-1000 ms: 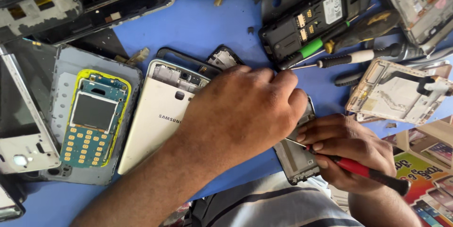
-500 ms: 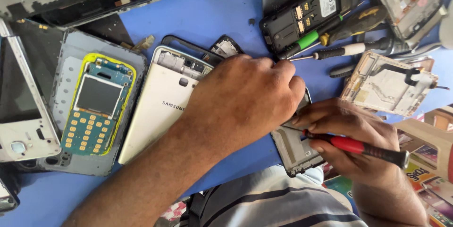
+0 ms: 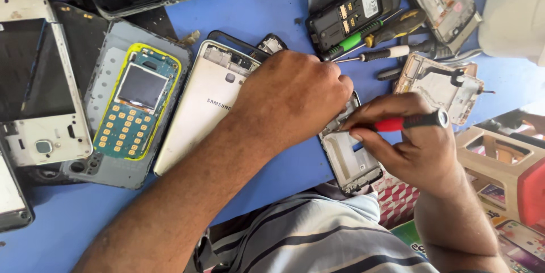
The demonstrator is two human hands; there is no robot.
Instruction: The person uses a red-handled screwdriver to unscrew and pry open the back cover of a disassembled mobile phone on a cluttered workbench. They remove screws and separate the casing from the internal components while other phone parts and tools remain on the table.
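My left hand (image 3: 292,97) lies palm down, pressing on the top of a bare grey phone frame (image 3: 352,159) on the blue table (image 3: 267,15). My right hand (image 3: 409,137) grips a red-handled screwdriver (image 3: 411,121) with its tip pointing left into the frame, close to my left fingertips. Most of the frame's upper part is hidden under my left hand. Just left of that hand lies a gold phone back cover (image 3: 201,103).
A green keypad circuit board (image 3: 133,105) rests on a grey shell at the left. White and black phone frames lie along the left and top edges. More screwdrivers (image 3: 377,53) and a black phone body (image 3: 346,15) lie at top right. Printed boxes sit at the lower right.
My right hand has swung the screwdriver from a downward-right slant to nearly level, closer to my left hand. The left hand stays on the frame.
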